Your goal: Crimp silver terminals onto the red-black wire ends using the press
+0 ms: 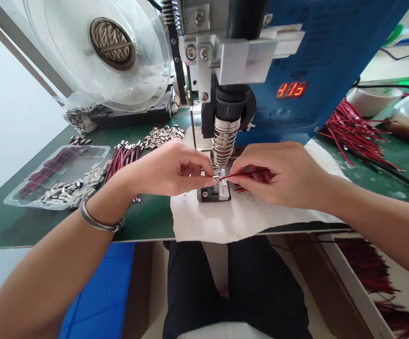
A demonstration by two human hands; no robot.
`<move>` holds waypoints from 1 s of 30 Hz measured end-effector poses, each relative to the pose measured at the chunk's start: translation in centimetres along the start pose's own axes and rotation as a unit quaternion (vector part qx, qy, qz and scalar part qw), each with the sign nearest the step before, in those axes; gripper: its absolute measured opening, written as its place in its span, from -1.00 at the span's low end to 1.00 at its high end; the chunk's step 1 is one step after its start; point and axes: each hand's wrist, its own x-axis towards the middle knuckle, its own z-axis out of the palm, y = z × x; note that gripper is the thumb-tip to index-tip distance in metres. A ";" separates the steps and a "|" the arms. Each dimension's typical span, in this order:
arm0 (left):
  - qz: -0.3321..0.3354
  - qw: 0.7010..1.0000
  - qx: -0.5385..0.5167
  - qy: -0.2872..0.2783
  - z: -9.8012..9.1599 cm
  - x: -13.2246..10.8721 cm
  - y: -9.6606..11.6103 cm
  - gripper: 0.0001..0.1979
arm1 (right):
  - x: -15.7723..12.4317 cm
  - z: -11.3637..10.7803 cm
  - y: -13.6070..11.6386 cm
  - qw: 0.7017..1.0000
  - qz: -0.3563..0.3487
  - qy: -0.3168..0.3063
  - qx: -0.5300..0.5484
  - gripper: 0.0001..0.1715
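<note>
My left hand point(171, 168) is closed in a pinch on a small silver metal piece at the tip of a thin red wire point(241, 174). My right hand point(278, 172) pinches that same red wire and keeps a bunch of red wires under its palm. Both hands meet right over the small black and white fixture block point(214, 192), directly below the machine's spring-wrapped head point(225, 136). The fixture sits on a white cloth point(232, 219) on the green table point(148, 219). A metal bangle is on my left wrist.
A blue machine point(317, 61) with a red digit display point(292, 89) stands behind. Left: a clear reel point(98, 47), a clear tray point(59, 176) of silver parts, loose silver parts point(164, 134) and red-black wires point(123, 157). Right: a red wire pile point(352, 127), white bowl point(375, 101).
</note>
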 end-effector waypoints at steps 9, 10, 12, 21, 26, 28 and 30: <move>-0.008 1.000 -0.003 -0.001 -0.1 -0.2 0.0 -0.87 | -0.1 0.0 -0.1 1.000 -0.009 0.018 -0.008 -0.88; -0.008 1.000 0.000 -0.006 -0.1 -0.2 0.0 -0.85 | -0.1 0.0 -0.1 1.000 -0.013 0.018 -0.009 -0.88; 0.003 1.000 0.005 -0.014 -0.2 -0.2 -0.1 -0.79 | -0.1 0.0 0.0 1.000 -0.020 0.017 -0.007 -0.86; 0.021 0.993 0.111 -0.011 -0.7 -0.4 -0.8 -0.58 | -0.1 0.1 0.2 1.000 -0.009 -0.011 0.006 -0.83; -0.049 0.984 0.169 0.001 -1.1 -0.4 -0.4 -0.46 | 0.0 -0.1 0.0 0.999 -0.004 -0.018 0.032 -0.79; -0.068 0.978 0.195 0.009 -1.1 -0.4 -0.4 -0.43 | 0.0 -0.2 0.0 0.999 0.004 -0.025 0.043 -0.77; -0.084 0.972 0.220 0.017 -1.1 -0.3 -0.4 -0.39 | 0.0 -0.2 0.0 0.998 0.003 -0.026 0.050 -0.77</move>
